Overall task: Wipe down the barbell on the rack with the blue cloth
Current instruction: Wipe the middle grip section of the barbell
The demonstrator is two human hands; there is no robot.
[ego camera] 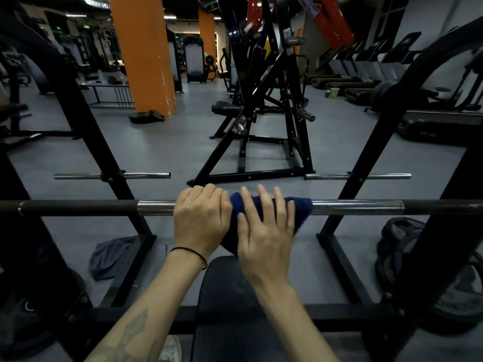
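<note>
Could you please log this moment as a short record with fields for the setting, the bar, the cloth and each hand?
setting: gym floor, bench below the bar
barbell: lies level across the black rack
blue cloth: draped over the bar's middle
left hand: fingers curled over the bar, beside the cloth
right hand: fingers straight, pressing on the cloth
floor: grey cloth at left, weight plates at right
</note>
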